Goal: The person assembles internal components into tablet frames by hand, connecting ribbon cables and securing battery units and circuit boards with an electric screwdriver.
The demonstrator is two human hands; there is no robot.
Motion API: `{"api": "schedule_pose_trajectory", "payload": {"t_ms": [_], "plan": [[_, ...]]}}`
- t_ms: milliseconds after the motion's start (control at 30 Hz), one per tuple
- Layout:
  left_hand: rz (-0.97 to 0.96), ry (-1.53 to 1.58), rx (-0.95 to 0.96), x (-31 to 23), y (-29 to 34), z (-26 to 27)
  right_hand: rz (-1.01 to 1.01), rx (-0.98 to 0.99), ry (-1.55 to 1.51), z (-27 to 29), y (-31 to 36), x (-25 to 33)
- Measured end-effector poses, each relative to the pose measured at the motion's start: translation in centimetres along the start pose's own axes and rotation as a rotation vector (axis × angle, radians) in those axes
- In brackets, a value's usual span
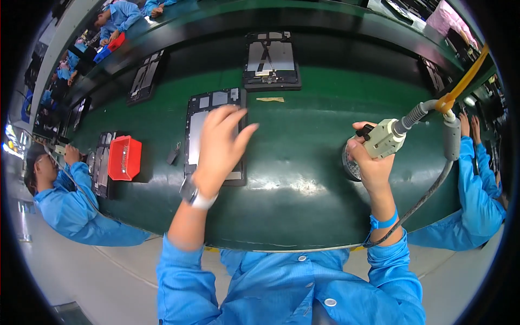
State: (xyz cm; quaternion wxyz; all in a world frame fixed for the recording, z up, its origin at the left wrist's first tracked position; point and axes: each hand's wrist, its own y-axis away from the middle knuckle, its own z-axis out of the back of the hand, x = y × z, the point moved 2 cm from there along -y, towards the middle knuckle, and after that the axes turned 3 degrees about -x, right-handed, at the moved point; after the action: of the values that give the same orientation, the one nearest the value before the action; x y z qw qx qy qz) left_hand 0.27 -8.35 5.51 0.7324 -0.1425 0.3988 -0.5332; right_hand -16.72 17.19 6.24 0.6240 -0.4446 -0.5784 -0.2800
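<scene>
We see a flat, dark, rectangular tablet chassis with its back open lying on the green conveyor belt, directly under our left hand — the fingers are spread and loose, resting on it, clenched around nothing. Our right hand is closed around a beige electric screwdriver with a grey ribbed cable, well to the right of the chassis, above a small round tray. Left of the resting hand sits a red plastic bin; beyond the fingertips lies another opened chassis — and a strip of tan tape. Co-workers in blue sleeves flank us.
</scene>
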Motion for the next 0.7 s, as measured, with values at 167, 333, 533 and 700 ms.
{"api": "schedule_pose_trajectory", "payload": {"t_ms": [167,333,533,700], "plan": [[0.176,-0.129,0.101,0.3,7.6,4.1,-0.025,0.043,-0.007,0.2,-0.3,0.3],[0.182,-0.156,0.110,-0.4,7.3,3.5,-0.046,0.062,-0.049,-0.5,-0.6,-0.2],[0.185,-0.170,0.051,0.2,7.6,4.2,0.000,0.009,-0.040,0.2,-0.5,-0.1],[0.215,-0.255,0.033,-0.5,7.4,4.5,0.015,-0.002,0.009,0.2,-0.5,0.4]]}}
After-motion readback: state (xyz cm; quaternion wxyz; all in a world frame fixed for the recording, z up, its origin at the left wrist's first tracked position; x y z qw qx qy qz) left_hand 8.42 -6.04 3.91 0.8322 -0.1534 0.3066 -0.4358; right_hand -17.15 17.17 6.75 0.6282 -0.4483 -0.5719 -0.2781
